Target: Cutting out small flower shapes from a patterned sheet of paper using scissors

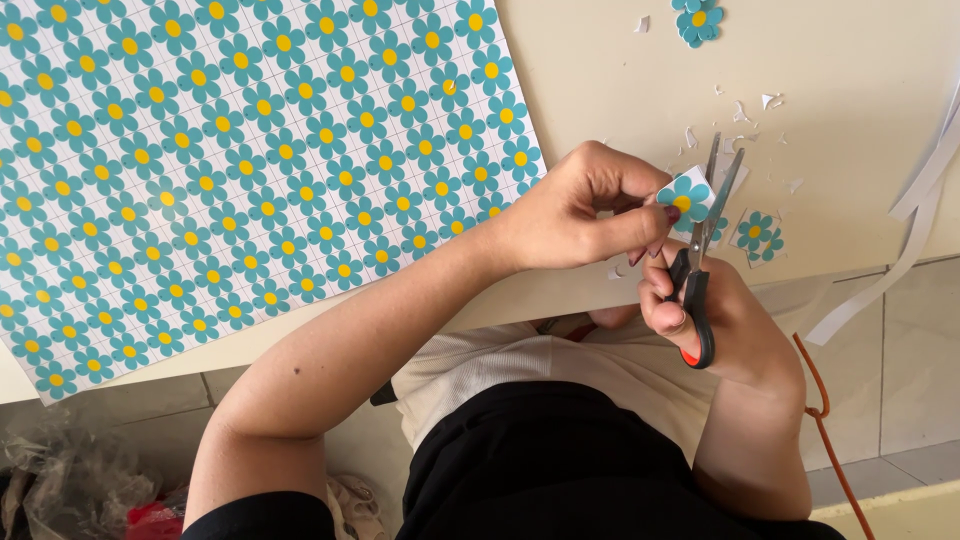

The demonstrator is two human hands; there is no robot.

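Flower cutout (686, 196) above desk (850, 90) edge, pinched in left hand (575, 215). Paper thin, floppy, tears easily; hold by margin. Right hand (715, 310) clamped on scissors (700, 270), blades open at cutout.

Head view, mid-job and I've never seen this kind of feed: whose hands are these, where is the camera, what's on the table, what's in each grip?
There is no machine here: a person works with two bare hands, and the single picture comes from a camera worn on their head, looking down. The left hand pinches a small paper square with a teal flower. The right hand works black-handled scissors, blades open at that square. On the pale table lie a large sheet of printed teal flowers, a cut-out flower stack, another flower piece, white paper scraps and long white strips hanging over the edge.
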